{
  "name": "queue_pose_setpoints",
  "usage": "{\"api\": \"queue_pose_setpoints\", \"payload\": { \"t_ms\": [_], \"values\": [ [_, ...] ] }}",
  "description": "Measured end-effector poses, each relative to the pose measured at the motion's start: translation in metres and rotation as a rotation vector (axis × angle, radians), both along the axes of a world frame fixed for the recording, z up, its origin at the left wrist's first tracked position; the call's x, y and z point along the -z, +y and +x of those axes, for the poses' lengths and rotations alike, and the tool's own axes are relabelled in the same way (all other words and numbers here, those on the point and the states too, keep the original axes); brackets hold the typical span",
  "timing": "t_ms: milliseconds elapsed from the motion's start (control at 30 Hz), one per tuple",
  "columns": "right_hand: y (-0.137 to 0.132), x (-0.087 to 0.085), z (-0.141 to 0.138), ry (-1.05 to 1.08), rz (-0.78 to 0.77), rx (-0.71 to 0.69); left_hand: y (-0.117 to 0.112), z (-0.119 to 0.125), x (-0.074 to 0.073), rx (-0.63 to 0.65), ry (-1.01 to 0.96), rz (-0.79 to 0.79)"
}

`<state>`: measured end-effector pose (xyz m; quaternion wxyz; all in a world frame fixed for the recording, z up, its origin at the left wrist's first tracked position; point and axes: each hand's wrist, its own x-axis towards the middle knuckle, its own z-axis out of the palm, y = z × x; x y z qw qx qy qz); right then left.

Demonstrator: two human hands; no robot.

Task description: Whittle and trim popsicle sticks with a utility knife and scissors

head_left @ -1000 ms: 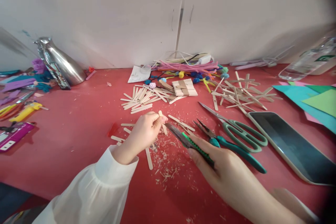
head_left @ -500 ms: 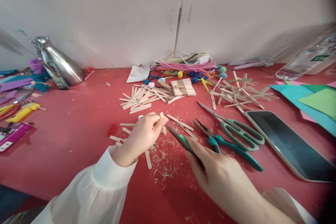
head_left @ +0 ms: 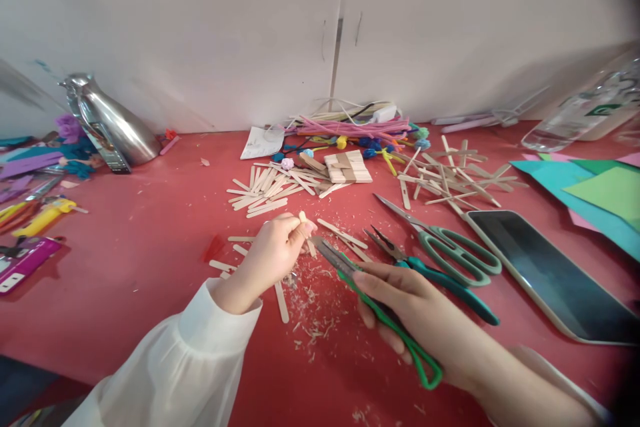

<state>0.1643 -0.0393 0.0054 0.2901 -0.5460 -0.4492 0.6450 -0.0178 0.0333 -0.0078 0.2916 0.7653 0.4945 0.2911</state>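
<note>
My left hand (head_left: 280, 243) is closed in a pinch, with the pale end of a wooden craft stick (head_left: 303, 217) poking up between thumb and finger. From the right, my right hand (head_left: 405, 293) grips a green-edged utility knife (head_left: 385, 320), its grey blade pointing at the left fingertips. Blade tip and stick lie very close; whether they touch I cannot tell. Wood shavings (head_left: 320, 293) litter the red table (head_left: 165, 240) below. Several loose craft sticks (head_left: 281, 302) lie around my left hand.
Beyond the right hand are pliers (head_left: 440, 277), scissors (head_left: 455, 253) and a phone (head_left: 545, 273). Craft sticks (head_left: 265, 187) are heaped farther back, near pink pipe cleaners (head_left: 355, 127). A metal jug (head_left: 115, 120) stands at left, coloured paper (head_left: 575, 193) at right.
My right hand has turned, so the knife's flat side and green looped end now show. My left hand has shifted slightly left and keeps its pinch on the stick.
</note>
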Motion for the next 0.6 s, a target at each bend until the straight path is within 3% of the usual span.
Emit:
{"api": "queue_pose_setpoints", "payload": {
  "t_ms": [100,333,600],
  "values": [
    [0.0036,-0.0007,0.0052,-0.025,0.044,0.019,0.0013,-0.0003,0.0013,-0.028,-0.049,-0.046],
    [0.0003,0.0081,0.0089,-0.363,0.442,-0.056,-0.0012,0.0042,-0.0062,-0.089,-0.265,-0.185],
    [-0.0020,0.0081,0.0095,-0.711,0.743,-0.104,-0.0028,0.0051,-0.0061,-0.020,-0.288,-0.150]
  ]
}}
